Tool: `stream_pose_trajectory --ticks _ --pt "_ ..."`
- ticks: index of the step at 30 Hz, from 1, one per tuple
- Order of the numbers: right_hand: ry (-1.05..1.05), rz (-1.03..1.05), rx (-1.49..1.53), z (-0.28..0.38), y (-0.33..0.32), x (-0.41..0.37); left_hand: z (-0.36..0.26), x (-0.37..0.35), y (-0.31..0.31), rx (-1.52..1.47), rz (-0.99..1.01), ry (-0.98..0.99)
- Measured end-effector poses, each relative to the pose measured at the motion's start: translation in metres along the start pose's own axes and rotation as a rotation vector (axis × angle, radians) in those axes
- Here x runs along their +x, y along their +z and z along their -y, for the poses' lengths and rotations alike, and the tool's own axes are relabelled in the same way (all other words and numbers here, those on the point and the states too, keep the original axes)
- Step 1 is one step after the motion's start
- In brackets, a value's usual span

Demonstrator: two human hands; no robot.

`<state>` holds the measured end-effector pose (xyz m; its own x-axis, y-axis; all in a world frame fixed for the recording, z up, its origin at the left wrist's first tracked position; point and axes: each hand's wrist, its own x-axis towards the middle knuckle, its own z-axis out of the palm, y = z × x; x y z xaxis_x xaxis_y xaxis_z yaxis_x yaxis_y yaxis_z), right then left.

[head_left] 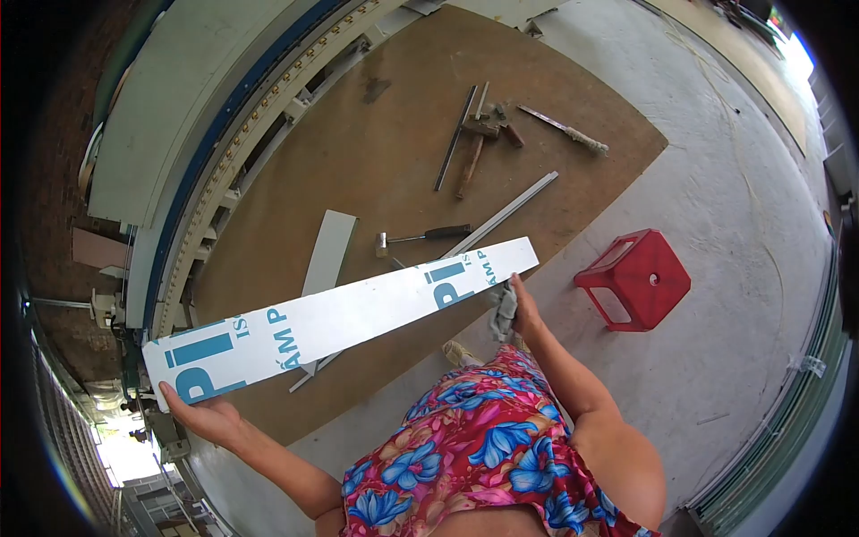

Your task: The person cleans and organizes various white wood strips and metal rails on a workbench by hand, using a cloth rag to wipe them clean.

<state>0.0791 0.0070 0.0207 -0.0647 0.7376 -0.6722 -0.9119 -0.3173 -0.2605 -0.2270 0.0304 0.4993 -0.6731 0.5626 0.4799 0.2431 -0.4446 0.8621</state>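
Note:
A long white panel (358,309) with blue printed lettering spans the space in front of me, its left end lower and nearer than its right. My left hand (204,419) grips the panel's left end from below, thumb at the edge. At the right end, my right hand (526,309) holds the lower edge, with a grey cloth (504,313) bunched against its palm. Beyond the panel, a hammer (425,235) with a black handle lies on the brown floor sheet (295,179). A plain pale strip (329,253) and a thin metal bar (514,210) lie partly hidden under the panel.
A long machine (206,170) runs along the left. Farther out on the brown sheet lie a wooden-handled mallet (472,161), a dark metal bar (455,139) and a brush-like tool (573,132). A red plastic stool (635,279) stands at the right on the concrete.

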Motion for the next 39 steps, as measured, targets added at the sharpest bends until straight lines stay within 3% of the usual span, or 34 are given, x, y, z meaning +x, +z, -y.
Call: stream_pose_trajectory --ticks 5,10,18,21,24,28,30,33,36,39 --pt "-0.035 0.126 0.251 0.009 0.053 -0.022 -0.024 -0.007 0.016 -0.211 0.1 0.024" --pt "-0.044 0.31 0.267 0.011 0.061 -0.012 -0.059 -0.005 0.042 -0.411 0.21 0.029" --pt "-0.04 0.083 0.061 -0.001 0.049 -0.009 -0.051 -0.009 0.091 -0.651 0.299 0.042" --pt "0.019 -0.026 -0.174 0.006 0.006 -0.03 -0.033 0.023 0.082 -0.893 0.937 -0.011" --pt "-0.054 -0.177 -0.209 0.017 -0.042 -0.063 -0.024 0.027 0.092 -0.826 0.673 0.04" --pt "-0.295 -0.397 -0.167 0.039 -0.101 -0.087 -0.044 -0.014 0.116 -0.472 0.186 0.157" --pt "-0.402 -0.435 -0.154 0.054 -0.114 -0.093 -0.037 -0.012 0.11 -0.474 0.23 0.227" --pt "-0.653 -0.322 -0.183 0.085 -0.084 -0.105 -0.042 -0.025 0.115 -0.351 0.196 0.344" --pt "-0.702 -0.15 -0.205 0.119 0.02 -0.127 -0.045 -0.018 0.105 -0.482 0.373 0.332" --pt "-0.721 0.092 -0.169 0.131 0.123 -0.15 -0.054 -0.031 0.118 -0.432 0.319 0.322"
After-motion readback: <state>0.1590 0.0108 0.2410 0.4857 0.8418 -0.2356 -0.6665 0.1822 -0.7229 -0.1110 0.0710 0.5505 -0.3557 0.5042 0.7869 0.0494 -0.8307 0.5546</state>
